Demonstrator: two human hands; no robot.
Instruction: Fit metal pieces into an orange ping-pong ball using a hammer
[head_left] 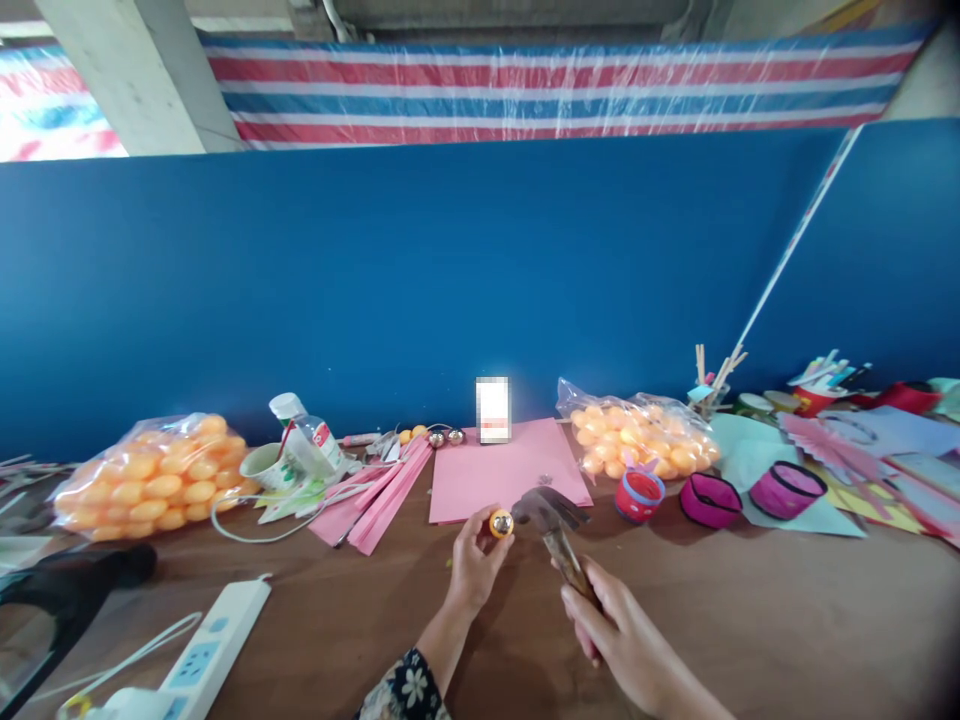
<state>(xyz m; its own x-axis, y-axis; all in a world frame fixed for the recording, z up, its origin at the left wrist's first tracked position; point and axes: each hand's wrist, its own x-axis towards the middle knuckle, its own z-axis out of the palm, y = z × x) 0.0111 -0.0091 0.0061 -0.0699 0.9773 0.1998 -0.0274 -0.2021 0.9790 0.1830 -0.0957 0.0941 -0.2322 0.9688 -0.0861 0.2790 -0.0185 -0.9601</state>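
Observation:
My left hand (474,562) is closed around a small orange ball (495,519), which has a shiny silver piece showing in its face. A claw hammer (559,545) is in my right hand (611,620), gripped by its wooden handle. The hammer's metal head is just right of the ball, and I cannot tell whether they touch. Behind both hands lies a sheet of pink paper (480,490) on the brown table. Two silver balls (446,438) rest at its far left corner, near a few loose orange balls (412,434).
Clear bags of orange balls stand left (161,480) and right (637,435). Pink paper strips (382,500), a bottle (315,440) and a power strip (210,645) are on the left. Small pink cups (711,502) and coloured paper (810,510) lie right. A blue partition (450,270) closes the back.

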